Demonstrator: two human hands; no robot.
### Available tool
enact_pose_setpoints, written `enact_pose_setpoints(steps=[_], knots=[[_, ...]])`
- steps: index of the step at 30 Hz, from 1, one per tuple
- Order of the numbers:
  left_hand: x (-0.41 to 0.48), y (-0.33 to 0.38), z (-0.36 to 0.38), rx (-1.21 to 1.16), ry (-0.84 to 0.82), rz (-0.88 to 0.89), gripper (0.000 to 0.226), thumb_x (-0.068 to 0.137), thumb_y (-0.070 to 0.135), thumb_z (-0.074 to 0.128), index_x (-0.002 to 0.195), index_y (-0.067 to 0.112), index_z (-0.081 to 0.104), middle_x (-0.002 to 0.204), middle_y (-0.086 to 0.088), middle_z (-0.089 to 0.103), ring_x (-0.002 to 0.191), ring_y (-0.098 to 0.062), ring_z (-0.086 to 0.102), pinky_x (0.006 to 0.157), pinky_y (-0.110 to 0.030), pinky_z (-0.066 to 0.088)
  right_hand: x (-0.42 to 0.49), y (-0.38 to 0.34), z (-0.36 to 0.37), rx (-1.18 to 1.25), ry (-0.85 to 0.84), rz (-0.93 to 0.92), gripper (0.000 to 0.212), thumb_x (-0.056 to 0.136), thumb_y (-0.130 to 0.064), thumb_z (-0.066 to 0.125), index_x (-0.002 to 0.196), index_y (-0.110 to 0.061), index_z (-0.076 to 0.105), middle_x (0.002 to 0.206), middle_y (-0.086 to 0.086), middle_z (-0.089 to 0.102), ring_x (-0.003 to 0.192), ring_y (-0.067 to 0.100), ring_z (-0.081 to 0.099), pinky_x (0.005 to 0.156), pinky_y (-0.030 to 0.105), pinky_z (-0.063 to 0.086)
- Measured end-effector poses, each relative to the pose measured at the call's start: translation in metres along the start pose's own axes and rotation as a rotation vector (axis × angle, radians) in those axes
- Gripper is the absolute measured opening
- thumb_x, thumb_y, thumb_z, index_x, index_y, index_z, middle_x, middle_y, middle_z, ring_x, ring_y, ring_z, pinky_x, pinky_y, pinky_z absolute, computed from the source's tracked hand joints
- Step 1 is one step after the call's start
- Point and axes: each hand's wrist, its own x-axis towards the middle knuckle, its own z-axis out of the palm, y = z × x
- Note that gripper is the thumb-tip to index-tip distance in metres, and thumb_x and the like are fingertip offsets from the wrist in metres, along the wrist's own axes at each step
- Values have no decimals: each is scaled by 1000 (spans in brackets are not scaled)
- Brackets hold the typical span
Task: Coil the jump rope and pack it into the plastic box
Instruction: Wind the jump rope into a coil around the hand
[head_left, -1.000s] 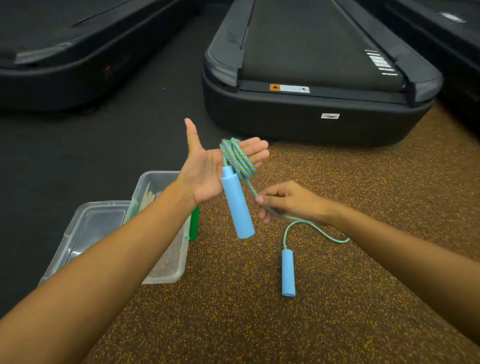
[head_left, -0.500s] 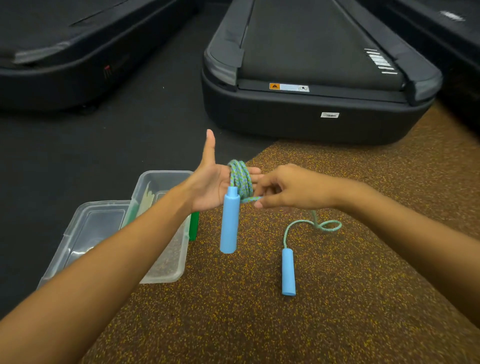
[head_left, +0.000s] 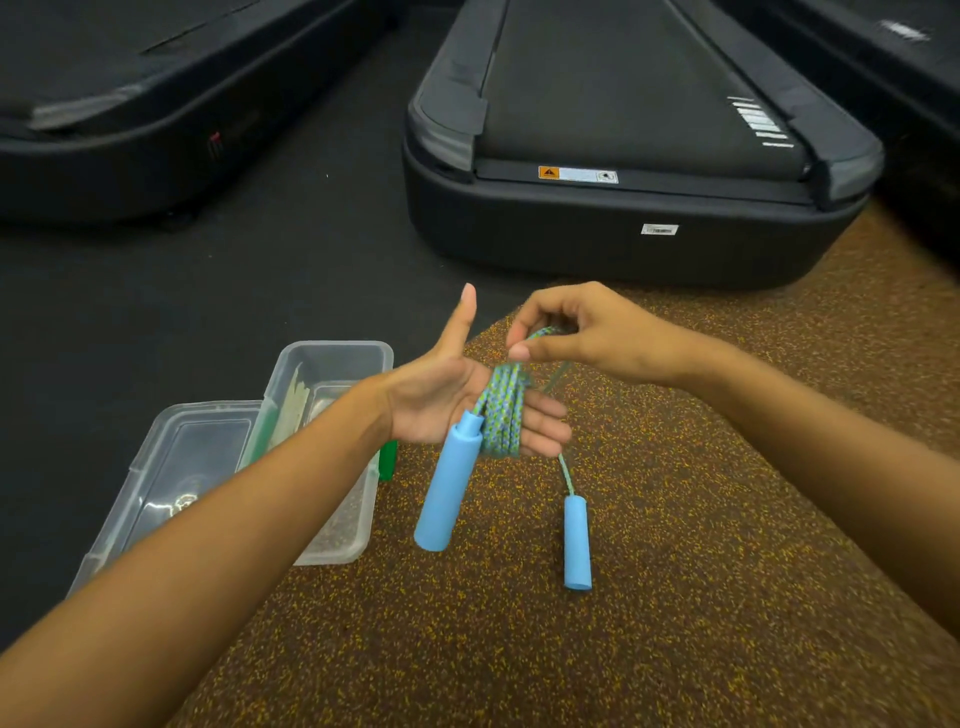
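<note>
At the far left a lid (head_left: 171, 467) lies flat on the black floor (head_left: 156, 291), touching the box (head_left: 332, 358) just to its right. The box is clear plastic, open, and straddles the edge where the black floor meets the speckled mat (head_left: 675, 519). Something pale leans inside it, and a green thing (head_left: 388, 459) shows at its right wall; what these are cannot be told.

Right of the box the left hand (head_left: 441, 400) is held flat and spread above the mat, palm up, thumb raised. The rope (head_left: 503, 410) is wound in several turns around its four fingers. One blue handle (head_left: 449, 486) hangs down from the coil at the palm side, clear of the mat.

The right hand (head_left: 576, 332) is above and just right of the left one, its thumb and forefinger pinched on a strand of rope at the top of the coil. From the coil a single strand drops to the second handle (head_left: 576, 543), whose lower end is at the mat; whether it touches cannot be told.

Behind, at the far edge of the mat, stands a treadmill (head_left: 623, 156), with another (head_left: 130, 104) to the left.
</note>
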Motion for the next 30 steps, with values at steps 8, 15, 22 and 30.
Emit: enact_pose_setpoints(steps=[8,15,22,30], knots=[[1,5,8,-179,-192,147,120,60,88,30,121,-14,52,115,-27,64,109,-35,62,105,-42,38,2,20,11,288,156,108,13,83,-27,61,87,-15,64,81,1,59,72,8,50,66,18,42],[1,9,2,-301,-91,300,118,59,87,32,119,-13,54,115,-28,64,107,-35,63,102,-44,41,0,37,29,514,187,191,21,92,-27,47,86,-11,60,81,10,53,75,16,49,72,26,44],[-1,11,1,-334,-9,388,122,62,90,20,117,-12,58,114,-23,66,104,-31,66,97,-39,47,0,43,39,463,182,226,30,95,-14,38,93,-26,65,91,18,60,78,24,55,72,33,48],[-2,14,14,-355,203,491,115,69,87,13,104,-8,67,110,-20,69,100,-29,68,83,-38,56,-6,43,51,475,87,268,18,95,-18,41,86,-15,56,67,4,56,59,13,59,63,23,51]])
